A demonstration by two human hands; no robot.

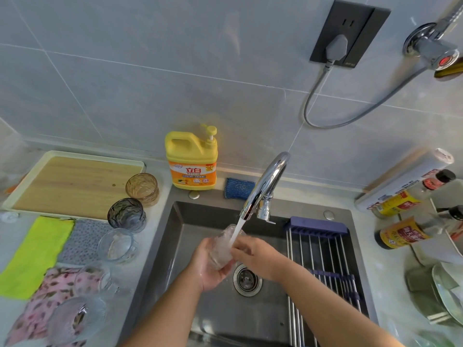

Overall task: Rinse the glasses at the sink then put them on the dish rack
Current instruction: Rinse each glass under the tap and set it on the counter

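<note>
Both hands hold one clear glass (225,246) over the middle of the sink (180,221). The left hand (209,269) cups it from below, grip closed around its lower body. The right hand (253,254) closes on its side, fingers curled; whether they rub the glass or only steady it is hard to tell. The glass tilts with its mouth up toward the tap (265,186), so the running water (236,231) pours straight in and drains below into the plughole (247,279).

To the right, a dish rack (323,249) of metal rods lies across the sink, bare of glasses, close by for wet ones. On the bench (155,236) to the left, five more glasses stand in a line beside the sink, likely waiting their turn: an amber one (142,188), a dark one (127,216) and three clear ones (117,245) nearer the viewer. A yellow soap bottle (191,161) stands behind the sink.
</note>
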